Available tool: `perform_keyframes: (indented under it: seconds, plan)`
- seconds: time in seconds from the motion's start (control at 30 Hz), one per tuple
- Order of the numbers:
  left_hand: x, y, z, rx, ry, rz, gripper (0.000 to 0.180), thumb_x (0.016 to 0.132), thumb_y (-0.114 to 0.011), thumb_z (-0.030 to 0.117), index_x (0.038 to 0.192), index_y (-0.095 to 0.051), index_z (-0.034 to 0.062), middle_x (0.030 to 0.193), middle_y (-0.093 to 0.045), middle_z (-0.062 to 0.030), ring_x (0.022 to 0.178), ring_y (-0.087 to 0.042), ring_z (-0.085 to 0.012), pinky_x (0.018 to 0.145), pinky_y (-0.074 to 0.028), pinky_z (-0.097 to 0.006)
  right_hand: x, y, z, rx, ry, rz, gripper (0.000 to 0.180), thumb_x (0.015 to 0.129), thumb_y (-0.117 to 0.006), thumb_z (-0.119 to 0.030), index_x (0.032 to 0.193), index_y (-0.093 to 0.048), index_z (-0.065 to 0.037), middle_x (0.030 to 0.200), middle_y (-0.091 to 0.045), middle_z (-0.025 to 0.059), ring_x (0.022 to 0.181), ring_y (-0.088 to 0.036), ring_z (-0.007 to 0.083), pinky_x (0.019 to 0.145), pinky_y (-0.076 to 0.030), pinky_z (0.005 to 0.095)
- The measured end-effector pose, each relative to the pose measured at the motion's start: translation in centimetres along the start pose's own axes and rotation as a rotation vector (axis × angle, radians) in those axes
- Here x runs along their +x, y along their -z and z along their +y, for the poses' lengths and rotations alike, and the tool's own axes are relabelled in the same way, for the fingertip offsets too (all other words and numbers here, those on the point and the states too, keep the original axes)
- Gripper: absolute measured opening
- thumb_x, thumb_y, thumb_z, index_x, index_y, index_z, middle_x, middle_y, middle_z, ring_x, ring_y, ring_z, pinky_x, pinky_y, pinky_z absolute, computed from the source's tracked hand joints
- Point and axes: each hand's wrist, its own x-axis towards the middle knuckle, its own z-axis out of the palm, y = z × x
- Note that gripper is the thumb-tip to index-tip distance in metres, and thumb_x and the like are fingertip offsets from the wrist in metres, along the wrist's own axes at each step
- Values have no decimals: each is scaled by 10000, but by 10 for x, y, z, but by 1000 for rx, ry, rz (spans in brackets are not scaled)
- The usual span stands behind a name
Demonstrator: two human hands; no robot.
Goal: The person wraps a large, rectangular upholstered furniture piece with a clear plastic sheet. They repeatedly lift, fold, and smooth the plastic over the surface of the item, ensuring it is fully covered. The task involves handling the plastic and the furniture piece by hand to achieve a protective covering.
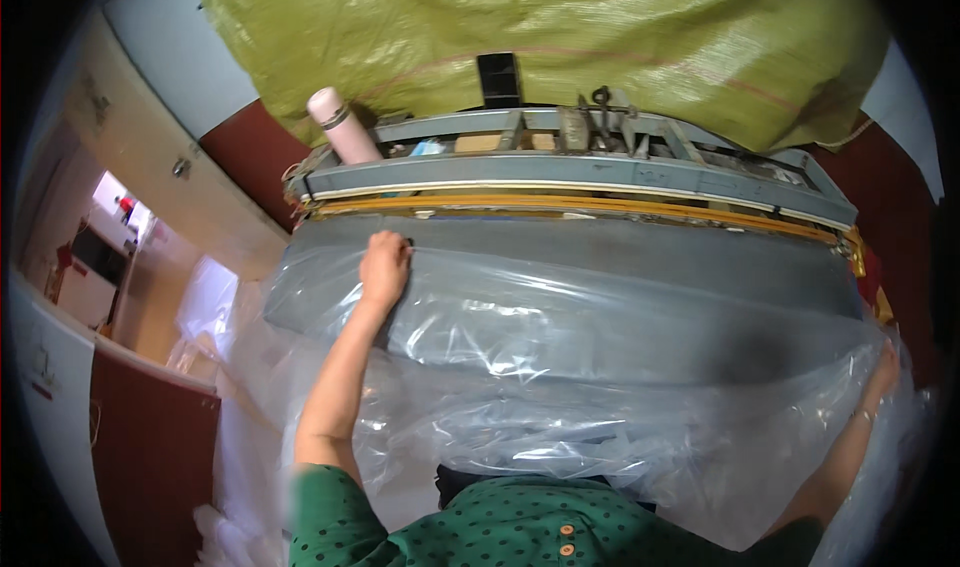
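Observation:
A wide sheet of clear plastic film (pixel 560 417) lies over the front part of a grey work surface (pixel 600 242) and hangs down toward me. My left hand (pixel 384 269) is closed at the film's far edge, on the left part of the surface, with the film bunched at its fingers. A small dark bit shows by its fingertips; I cannot make out what it is. Out at the far right, my right hand (pixel 882 369) grips the film near the surface's right end. Folds of film partly cover its fingers. Between my hands the film is wrinkled and shiny.
Behind the surface runs a grey metal frame (pixel 600 174) with orange strips (pixel 560 205) along it. A pink bottle (pixel 342 127) leans at its left end. A yellow-green woven sheet (pixel 600 27) covers the back. At left stands an open door (pixel 170 147), with more film below it.

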Motion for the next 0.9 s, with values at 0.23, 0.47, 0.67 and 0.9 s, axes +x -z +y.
perform_keyframes:
  seconds: [0.23, 0.47, 0.67, 0.9]
  plan:
    - [42, -22, -47, -659, 502, 426, 205, 896, -451, 189, 813, -500, 8, 760, -506, -68, 692, -457, -154, 667, -409, -294, 37, -60, -72, 27, 220, 93, 286, 860, -489, -246, 1009, -648, -60, 977, -638, 148, 905, -604, 260, 796, -468, 331]
    - [42, -105, -172, -489, 566, 393, 198, 879, -472, 180, 766, -472, 18, 693, -469, -37, 651, -420, -130, 614, -392, -281, -29, -202, -122, 363, 424, 77, 186, 864, -561, -198, 832, -545, -15, 726, -560, 77, 692, -521, 167, 690, -437, 314]
    - [75, -121, -165, -580, 515, 437, 238, 878, -525, 204, 716, -455, 44, 642, -430, 12, 597, -375, -99, 562, -353, -249, -23, -212, -141, 356, 312, 70, 193, 829, -619, -202, 821, -541, -25, 696, -571, 71, 650, -532, 155, 660, -443, 294]
    - [76, -113, -148, -582, 544, 527, 221, 866, -553, 197, 730, -438, 68, 641, -434, 10, 565, -385, -83, 525, -371, -237, -13, -214, -133, 262, 278, 173, 168, 800, -616, -152, 851, -517, -27, 705, -579, 91, 663, -566, 205, 664, -455, 324]
